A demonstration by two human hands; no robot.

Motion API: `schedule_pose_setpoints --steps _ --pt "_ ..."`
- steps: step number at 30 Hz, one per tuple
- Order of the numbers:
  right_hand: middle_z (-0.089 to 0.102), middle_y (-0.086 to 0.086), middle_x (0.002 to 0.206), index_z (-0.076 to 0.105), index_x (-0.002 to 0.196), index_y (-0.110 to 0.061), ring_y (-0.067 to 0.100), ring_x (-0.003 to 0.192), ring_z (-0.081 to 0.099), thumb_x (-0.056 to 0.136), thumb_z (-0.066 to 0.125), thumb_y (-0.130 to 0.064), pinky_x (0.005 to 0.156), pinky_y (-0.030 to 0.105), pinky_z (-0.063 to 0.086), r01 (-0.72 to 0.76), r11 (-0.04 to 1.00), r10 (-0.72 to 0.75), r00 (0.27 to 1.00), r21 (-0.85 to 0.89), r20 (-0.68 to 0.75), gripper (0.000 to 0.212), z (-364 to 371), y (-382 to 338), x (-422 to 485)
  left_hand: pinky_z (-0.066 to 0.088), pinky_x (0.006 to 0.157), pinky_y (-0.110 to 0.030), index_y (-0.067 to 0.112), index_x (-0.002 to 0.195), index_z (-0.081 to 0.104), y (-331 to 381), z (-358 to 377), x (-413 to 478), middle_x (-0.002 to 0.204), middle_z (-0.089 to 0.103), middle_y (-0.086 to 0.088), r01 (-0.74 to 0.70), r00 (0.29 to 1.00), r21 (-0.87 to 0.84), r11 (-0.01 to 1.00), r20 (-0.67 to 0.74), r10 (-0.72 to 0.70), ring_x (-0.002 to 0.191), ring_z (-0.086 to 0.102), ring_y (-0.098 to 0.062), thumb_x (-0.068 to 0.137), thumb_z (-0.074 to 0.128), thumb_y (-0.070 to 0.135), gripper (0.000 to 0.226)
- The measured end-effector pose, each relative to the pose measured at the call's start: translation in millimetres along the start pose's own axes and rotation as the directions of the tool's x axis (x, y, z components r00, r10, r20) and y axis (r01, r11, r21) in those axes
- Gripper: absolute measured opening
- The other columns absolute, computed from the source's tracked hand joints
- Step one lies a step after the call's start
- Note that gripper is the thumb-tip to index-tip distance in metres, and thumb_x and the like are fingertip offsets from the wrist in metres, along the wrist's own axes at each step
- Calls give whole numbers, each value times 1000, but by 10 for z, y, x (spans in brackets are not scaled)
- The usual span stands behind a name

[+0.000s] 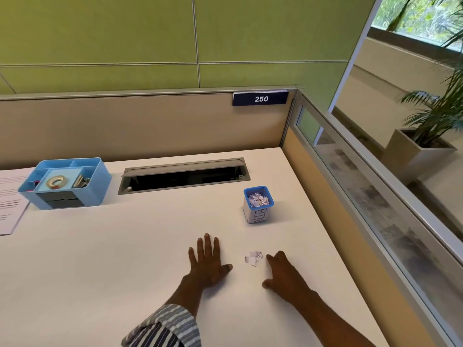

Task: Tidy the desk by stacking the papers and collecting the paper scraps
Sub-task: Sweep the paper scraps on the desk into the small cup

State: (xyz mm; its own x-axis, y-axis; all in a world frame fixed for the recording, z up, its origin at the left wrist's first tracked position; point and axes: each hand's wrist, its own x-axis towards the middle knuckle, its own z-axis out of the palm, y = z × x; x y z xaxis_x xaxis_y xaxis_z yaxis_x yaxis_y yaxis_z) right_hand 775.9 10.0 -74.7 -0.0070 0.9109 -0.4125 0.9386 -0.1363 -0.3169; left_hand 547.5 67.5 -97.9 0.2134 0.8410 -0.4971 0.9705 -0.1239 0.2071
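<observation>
With the bin [258, 204] already holding torn paper and the papers [10, 204] lying at the desk's [100, 259] far left, we rest our left hand [208, 261] flat and open while our empty right hand [283, 271] reaches the last paper scraps [253, 257] between them.

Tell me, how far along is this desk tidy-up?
Mostly done, it seems. The bin already holds scraps, and printed papers lie at the desk's far left edge, though how neatly they are stacked is cut off. In hand: the right hand reaches for the last scraps; the left hand lies flat. Left: get those scraps into the bin.
</observation>
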Motion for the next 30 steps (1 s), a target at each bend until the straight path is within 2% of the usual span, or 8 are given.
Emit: schedule_pose_setpoints --steps 7,11,16,21,24,26,28,30 --pt "48 8 125 50 128 -11 24 115 53 91 51 -15 96 26 37 29 996 -15 985 79 -171 38 -42 -285 121 -13 114 -59 14 152 -19 -22 39 45 156 -33 -14 2 1000 -3 1000 0 -2 145 -28 -36 95 32 64 91" --pt "46 11 126 46 131 -9 24 116 51 95 51 -24 97 28 40 42 996 -27 982 77 -186 40 -118 -443 197 -13 113 -59 15 152 -20 -39 67 72 156 -33 -14 -2 1000 -2 1000 -5 2 145 -28 -36 95 31 65 91" --pt "41 7 133 39 138 -18 24 126 40 96 44 -34 96 34 45 131 983 -148 980 -125 -134 45 -15 -578 184 -14 114 -59 14 152 -20 -31 63 77 156 -33 -14 6 1000 1 1000 5 -6 144 -28 -36 95 31 64 91" --pt "45 5 139 47 136 -18 20 129 40 100 37 -16 95 30 47 164 962 -207 960 -220 -186 38 108 -500 119 -13 114 -59 14 152 -20 -30 41 48 156 -33 -15 -14 1000 -13 1000 5 14 144 -28 -37 95 32 65 93" --pt "68 1 89 73 85 -17 15 82 67 64 83 -12 59 19 53 240 935 -313 904 -261 -290 25 40 -454 70 -13 114 -60 13 152 -19 -31 27 36 156 -33 -15 -16 1000 -13 1000 3 16 144 -27 -37 95 32 65 93" --pt "60 -7 61 67 58 -21 9 52 60 33 94 -11 37 16 42 221 933 -309 898 -284 -314 38 -9 -421 65 -13 114 -60 14 152 -20 -30 31 44 156 -33 -15 -17 1000 -14 1000 7 17 144 -28 -37 95 32 65 93" --pt "59 -7 56 65 53 -20 9 48 58 28 93 -8 38 15 41 208 955 -272 898 -210 -346 40 -30 -344 130 -13 114 -60 14 152 -20 -35 39 56 156 -33 -15 -17 1000 -15 1000 9 17 144 -28 -37 95 32 65 92" --pt "65 -4 63 70 61 -17 13 56 64 43 92 -3 52 18 47 239 961 -274 894 -140 -353 32 -110 -261 168 -13 114 -60 15 152 -20 -48 57 71 156 -33 -15 -12 1000 -10 1000 4 12 144 -28 -37 95 32 65 92"
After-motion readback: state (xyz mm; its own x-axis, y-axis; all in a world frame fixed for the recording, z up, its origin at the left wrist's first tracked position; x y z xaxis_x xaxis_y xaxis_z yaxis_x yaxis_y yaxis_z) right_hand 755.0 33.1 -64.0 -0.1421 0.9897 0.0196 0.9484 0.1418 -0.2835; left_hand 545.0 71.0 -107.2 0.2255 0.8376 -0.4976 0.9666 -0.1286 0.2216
